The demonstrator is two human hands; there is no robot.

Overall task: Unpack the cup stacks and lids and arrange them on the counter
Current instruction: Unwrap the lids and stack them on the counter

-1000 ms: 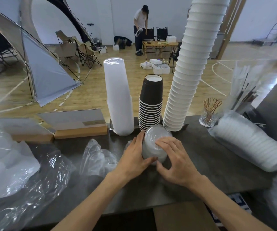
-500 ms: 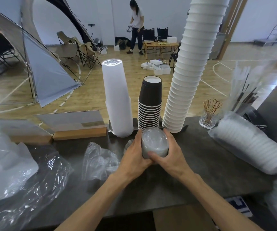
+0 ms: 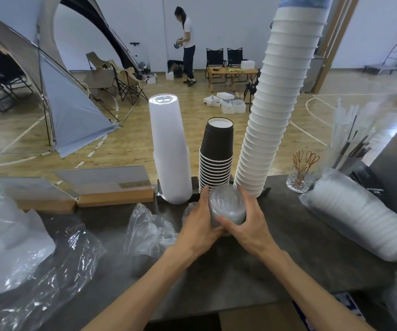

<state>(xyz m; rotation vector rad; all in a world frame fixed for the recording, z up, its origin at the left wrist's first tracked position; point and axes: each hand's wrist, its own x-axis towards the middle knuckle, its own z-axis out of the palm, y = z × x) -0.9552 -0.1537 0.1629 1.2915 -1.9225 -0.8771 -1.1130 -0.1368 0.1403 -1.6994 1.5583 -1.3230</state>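
Both hands share the grip on a short stack of clear lids [image 3: 227, 206]: the left hand [image 3: 198, 223] curls round its left side, the right hand [image 3: 250, 223] round its right side and front, thumbs meeting at the near edge. The stack stands upright on the dark grey worktop [image 3: 288, 259], just in front of a stack of black cups [image 3: 216, 154]. Left of the black cups stands a frosted plastic cup stack [image 3: 169, 149], upside down; to their right a tall leaning tower of white paper cups [image 3: 278, 103] rises out of view. A sleeve of white lids [image 3: 364, 216] still in its wrap lies on its side at the right, near a small glass jar of picks [image 3: 300, 173]. Crumpled clear plastic bags [image 3: 25, 259] spread over the left of the worktop, beside a wooden sign holder [image 3: 114, 187]. Beyond lies a wood-floored hall with a grey tent [image 3: 56, 96], folding chairs [image 3: 123, 77], a low table [image 3: 231, 72] and a person standing [image 3: 186, 44].
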